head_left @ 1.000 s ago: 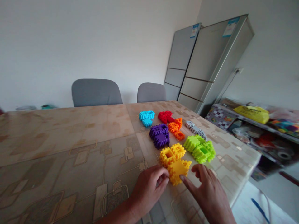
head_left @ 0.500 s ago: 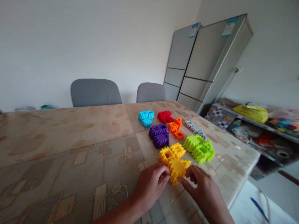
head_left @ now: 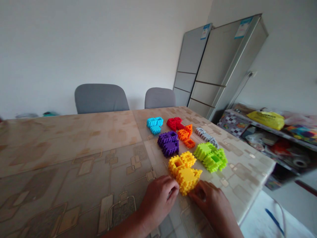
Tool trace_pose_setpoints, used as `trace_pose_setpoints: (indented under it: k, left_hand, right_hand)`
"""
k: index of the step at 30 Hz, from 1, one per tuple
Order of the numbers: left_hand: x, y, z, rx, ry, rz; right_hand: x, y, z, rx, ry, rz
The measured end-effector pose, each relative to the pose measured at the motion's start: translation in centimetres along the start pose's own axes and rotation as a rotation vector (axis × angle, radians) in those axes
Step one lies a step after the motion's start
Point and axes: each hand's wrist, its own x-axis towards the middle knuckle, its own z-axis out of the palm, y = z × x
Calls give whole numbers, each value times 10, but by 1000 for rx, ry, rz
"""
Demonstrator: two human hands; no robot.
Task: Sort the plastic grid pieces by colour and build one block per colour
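Fingers curled, the left hand (head_left: 160,196) and right hand (head_left: 212,199) flank toothed yellow plastic blocks (head_left: 188,175), any grip unclear; toothed lime-green plastic blocks (head_left: 208,156) lie beyond the right hand.

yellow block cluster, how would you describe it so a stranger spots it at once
On the patterned table, find the left hand and right hand. The toothed yellow block cluster starts between them and runs just beyond. Unlike its neighbours, the purple blocks and lime-green blocks, it is yellow and nearest the camera.
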Motion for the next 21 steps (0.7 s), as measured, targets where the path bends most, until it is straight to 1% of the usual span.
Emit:
trace_pose_setpoints:
  k: [5,10,12,17,21]
  left_hand:
    - [0,1,2,19,3,15]
    - [-1,1,2,-9,21,27]
    - [0,-3,1,-27,58,11]
    - [11,-24,-2,-47,227,-95]
    - [23,-36,-8,-59,260,-137]
  right_hand:
    - [1,2,-1,-16,-29,39]
    - [-2,1,-5,-28,-108,44]
    - [-1,-1,-7,-37,-122,56]
    - [1,-4,-11,-17,-191,85]
    - [1,-2,-12,0,-191,85]
